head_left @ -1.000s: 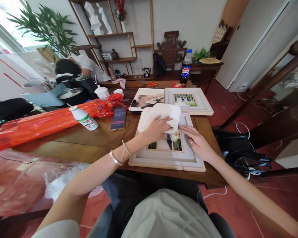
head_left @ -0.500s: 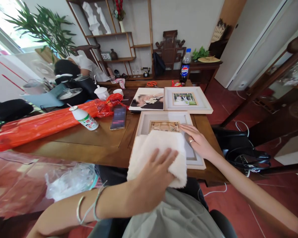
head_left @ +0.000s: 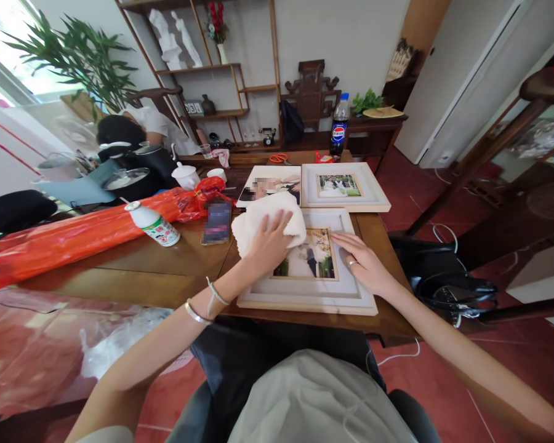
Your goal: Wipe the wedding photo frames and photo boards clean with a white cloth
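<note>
My left hand (head_left: pixel 268 244) presses a fluffy white cloth (head_left: pixel 284 206) onto the upper left part of a photo frame (head_left: pixel 305 301), its fingers spread over the cloth. The frame lies flat at the table's near edge, with a pale wooden rim and a wide light mount. Inside it a small photo (head_left: pixel 325 258) shows in part; the cloth and my hand cover its upper left. My right hand (head_left: pixel 364 264) rests flat on the frame's right side, fingers stretched toward the photo and a ring on one finger. Nothing is held in it.
Behind lie a second photo frame (head_left: pixel 373 194) and a photo panel (head_left: pixel 281 178). Left of the frame are a phone (head_left: pixel 216 221), a white bottle (head_left: pixel 153 224) and a long red plastic-wrapped bundle (head_left: pixel 74 240). A cola bottle (head_left: pixel 338 129) stands at the back. A person (head_left: pixel 138 126) is at far left.
My left hand has slid the cloth away from me and left, from the frame's near edge to its upper left, uncovering more of the photo. My right hand has stayed on the frame.
</note>
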